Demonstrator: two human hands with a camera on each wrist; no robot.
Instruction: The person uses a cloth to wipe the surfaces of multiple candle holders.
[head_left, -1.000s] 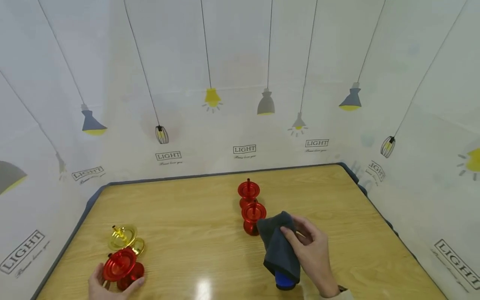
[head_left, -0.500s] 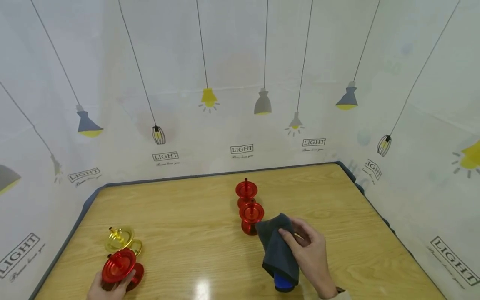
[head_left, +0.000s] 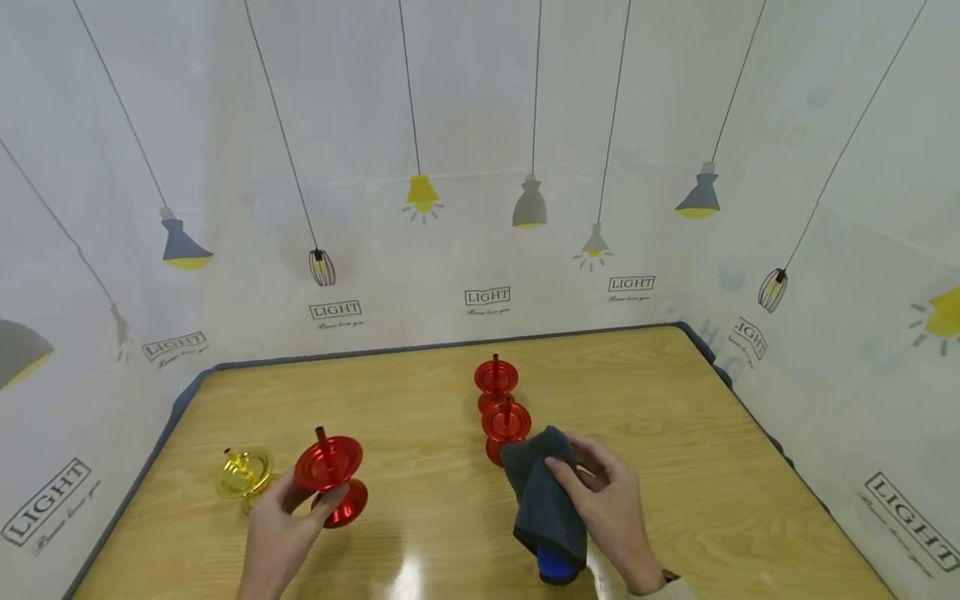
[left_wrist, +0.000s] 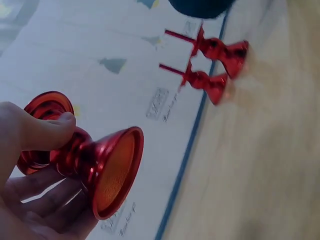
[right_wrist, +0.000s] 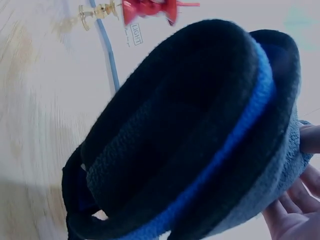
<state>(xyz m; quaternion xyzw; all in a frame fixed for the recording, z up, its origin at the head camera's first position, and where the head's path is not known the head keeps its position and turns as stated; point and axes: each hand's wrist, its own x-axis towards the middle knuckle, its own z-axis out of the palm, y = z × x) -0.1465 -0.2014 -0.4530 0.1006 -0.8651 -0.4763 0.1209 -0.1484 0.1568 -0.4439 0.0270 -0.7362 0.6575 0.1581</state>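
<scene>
My left hand (head_left: 281, 529) grips a shiny red candlestick (head_left: 335, 459) by its stem, just under the dish, above the table. In the left wrist view, the thumb lies across that candlestick's narrow part (left_wrist: 70, 150), and the round base faces the camera. My right hand (head_left: 609, 500) pinches a folded dark grey cloth (head_left: 546, 496) with a blue side. Its layered, dark-edged folds (right_wrist: 190, 120) fill much of the right wrist view. Two more red candlesticks (head_left: 506, 422) stand one behind the other, just beyond the cloth, which overlaps the nearer one in the head view.
A gold candlestick (head_left: 250, 475) stands at the left of the wooden table (head_left: 390, 417), beyond my left hand. A white sheet (head_left: 480, 242) printed with lamps walls the table on three sides, with a blue strip (head_left: 375, 353) along the edge.
My left hand has closed round the red candlestick, lifted it and carried it right, away from the gold one. My right hand and the cloth have shifted slightly left.
</scene>
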